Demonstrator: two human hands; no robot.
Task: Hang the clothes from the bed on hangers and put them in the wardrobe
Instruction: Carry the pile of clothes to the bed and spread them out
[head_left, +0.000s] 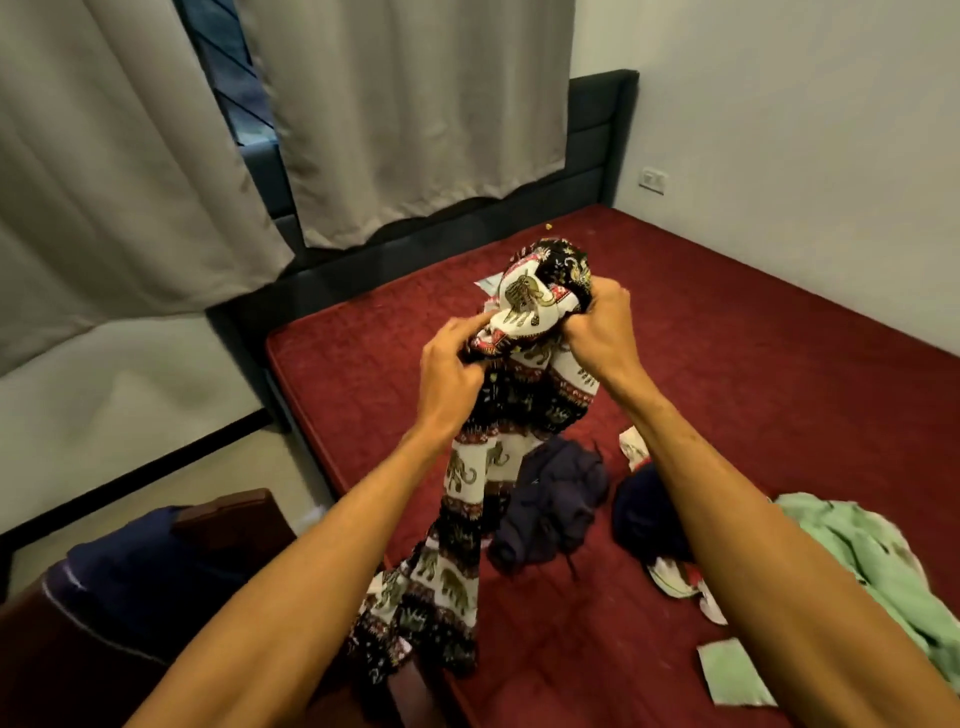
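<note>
Both the left hand (451, 375) and right hand (597, 332) clamp their fingers (475, 326) on black-and-white elephant-print cotton trousers (524, 364) above the dark red bed (727, 332).

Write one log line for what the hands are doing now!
left hand: grips elephant-print garment | right hand: grips it too | garment: held above bed | navy clothes: on bed

There are two hands: the left hand (452, 374) and the right hand (597, 332). There is one elephant cloth (524, 306), up between them. There is one bed (753, 364) with a red top. Two dark blue clothes lie on it: the middle dark blue cloth (550, 499) and the right dark blue cloth (644, 509). One light green cloth (857, 551) lies near, on the right. Two curtains hang far off: the left curtain (104, 182) and the right curtain (415, 114). One wall socket (652, 180) is far right.
</note>
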